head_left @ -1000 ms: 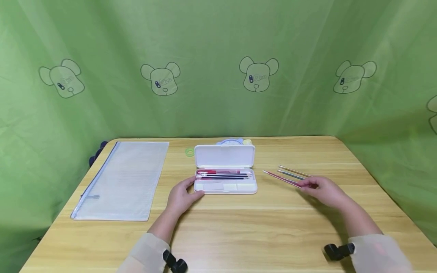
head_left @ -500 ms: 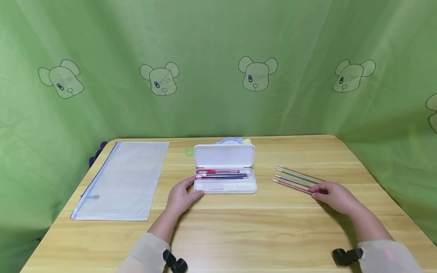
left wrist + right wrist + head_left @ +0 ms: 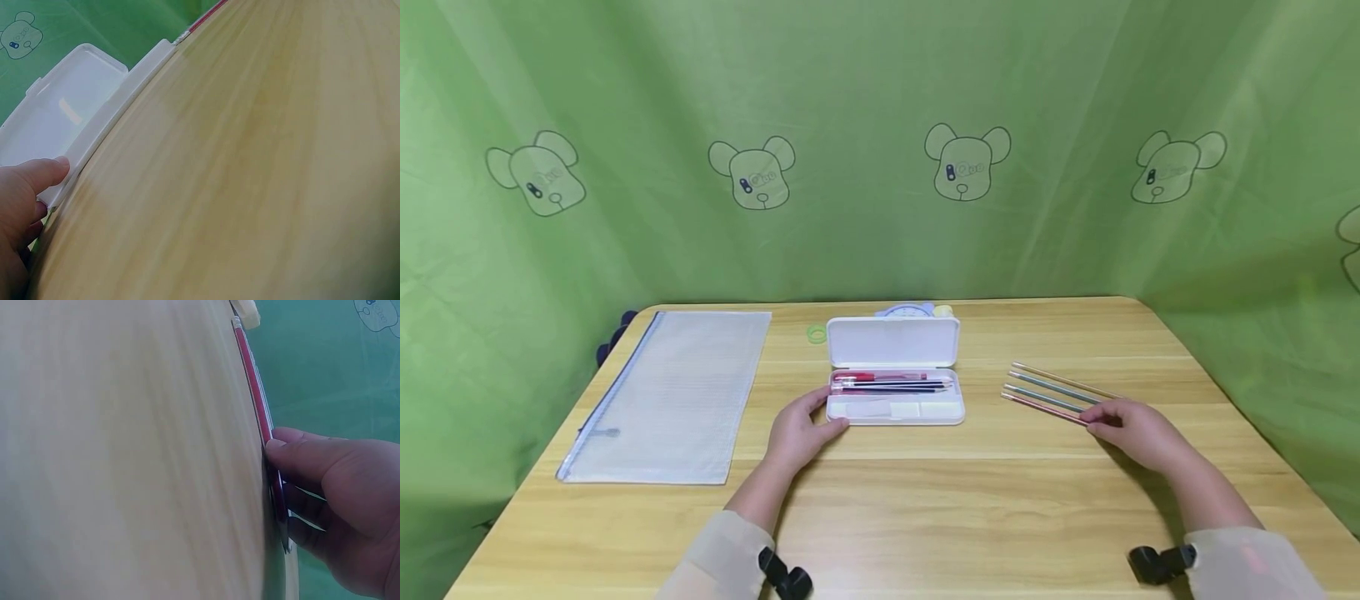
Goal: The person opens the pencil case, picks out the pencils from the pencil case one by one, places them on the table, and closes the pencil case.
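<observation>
An open white pencil case (image 3: pixel 893 342) lies mid-table with its lid raised; a red pen (image 3: pixel 857 377) and several dark pencils (image 3: pixel 917 387) are in it. My left hand (image 3: pixel 801 432) holds the case's left front corner, thumb on the front wall, as the left wrist view shows. To the right, my right hand (image 3: pixel 1138 433) pinches a red pencil (image 3: pixel 253 375) between thumb and index finger near its right end. That pencil lies slanted alongside two blue-grey pencils (image 3: pixel 1052 389) and a gold pencil (image 3: pixel 1063 377), their right ends partly hidden by the hand.
A translucent mesh zip pouch (image 3: pixel 670 400) lies flat on the left of the table. Behind the case are a small green ring (image 3: pixel 816 334) and a lilac object (image 3: pixel 906 311), partly covered by the lid. A green curtain (image 3: pixel 865 242) hangs beyond the table.
My right hand has moved right and toward me with the red pencil, which now lines up beside the other loose pencils. The left hand has stayed on the case.
</observation>
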Demonstrator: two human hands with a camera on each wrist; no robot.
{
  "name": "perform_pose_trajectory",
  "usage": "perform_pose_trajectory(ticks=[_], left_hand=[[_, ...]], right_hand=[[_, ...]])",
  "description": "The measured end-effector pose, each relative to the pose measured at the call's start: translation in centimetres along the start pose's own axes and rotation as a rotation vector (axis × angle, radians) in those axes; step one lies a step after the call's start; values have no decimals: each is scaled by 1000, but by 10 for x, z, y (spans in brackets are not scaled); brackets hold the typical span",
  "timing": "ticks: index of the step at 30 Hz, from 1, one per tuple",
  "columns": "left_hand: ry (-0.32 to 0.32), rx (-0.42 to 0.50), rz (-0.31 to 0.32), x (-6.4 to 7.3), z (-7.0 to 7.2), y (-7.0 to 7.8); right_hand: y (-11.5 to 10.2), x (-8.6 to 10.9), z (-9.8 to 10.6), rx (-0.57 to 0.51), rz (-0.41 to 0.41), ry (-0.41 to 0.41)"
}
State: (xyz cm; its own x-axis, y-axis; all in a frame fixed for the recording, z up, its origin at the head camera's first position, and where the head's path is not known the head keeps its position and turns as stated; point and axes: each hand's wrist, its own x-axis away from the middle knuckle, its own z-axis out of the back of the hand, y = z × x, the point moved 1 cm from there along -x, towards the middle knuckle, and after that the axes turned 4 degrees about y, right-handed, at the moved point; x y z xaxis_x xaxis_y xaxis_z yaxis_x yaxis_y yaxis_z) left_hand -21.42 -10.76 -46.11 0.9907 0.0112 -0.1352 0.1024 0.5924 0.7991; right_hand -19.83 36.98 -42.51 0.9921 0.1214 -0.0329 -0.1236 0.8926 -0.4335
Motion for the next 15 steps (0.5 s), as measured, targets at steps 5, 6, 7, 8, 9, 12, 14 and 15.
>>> perform_pose_trajectory(ticks=[5, 6, 7, 8, 9, 12, 14, 15], left_hand=[[0, -6, -3, 0, 0, 0], [0, -7, -3, 0, 0, 0], [0, -7, -3, -1, 0, 0], [0, -7, -2, -1, 0, 0], [1, -6, -2, -1, 0, 0], [-1, 2, 3, -1, 0, -1], [-3, 6, 5, 0, -1, -1], [-4, 7, 5, 0, -1, -1]], right_hand=[[-3, 0, 2, -14, -2, 15], [-5, -1, 3, -18, 3, 19], [-6, -1, 4, -20, 9, 24], [-8, -2, 5, -18, 11, 31], [-9, -3, 6, -17, 14, 35], [-16, -8, 7, -23, 27, 42], [-23, -12, 5, -30, 27, 46], [-26, -15, 4, -38, 30, 46]])
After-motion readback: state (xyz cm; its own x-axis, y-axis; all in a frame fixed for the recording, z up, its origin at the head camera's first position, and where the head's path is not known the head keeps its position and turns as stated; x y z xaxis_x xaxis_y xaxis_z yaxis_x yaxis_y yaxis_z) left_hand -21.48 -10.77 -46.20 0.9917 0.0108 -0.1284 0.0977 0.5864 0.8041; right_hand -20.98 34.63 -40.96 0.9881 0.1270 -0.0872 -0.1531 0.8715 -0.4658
